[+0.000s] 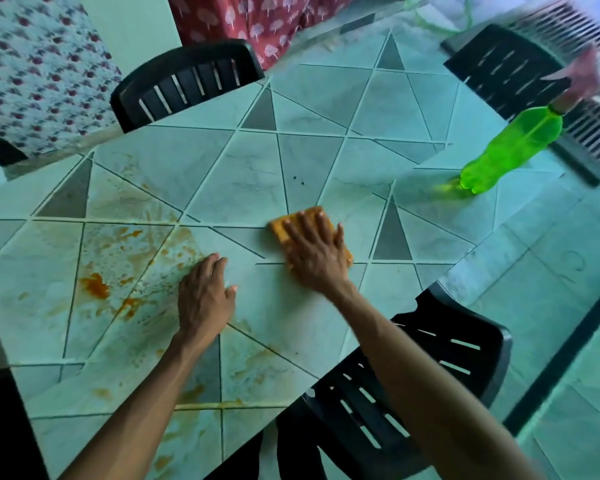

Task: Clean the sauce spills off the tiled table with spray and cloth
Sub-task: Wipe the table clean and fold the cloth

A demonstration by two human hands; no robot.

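My right hand (314, 252) lies flat with fingers spread, pressing an orange cloth (280, 228) onto the tiled table (250, 174) near its middle. My left hand (205, 296) rests palm down on the tiles just left of it, fingers loosely curled and holding nothing. Orange sauce spills (96, 284) and smears cover the tiles to the left of my left hand and along the near edge. A green spray bottle (510, 150) with a pink trigger head stands on the table at the far right, apart from both hands.
Black plastic chairs stand at the far side (187, 81), the far right (506, 64) and the near right edge (430, 375). A slatted white grille (589, 109) sits behind the bottle. Patterned fabrics hang at the back left and back centre.
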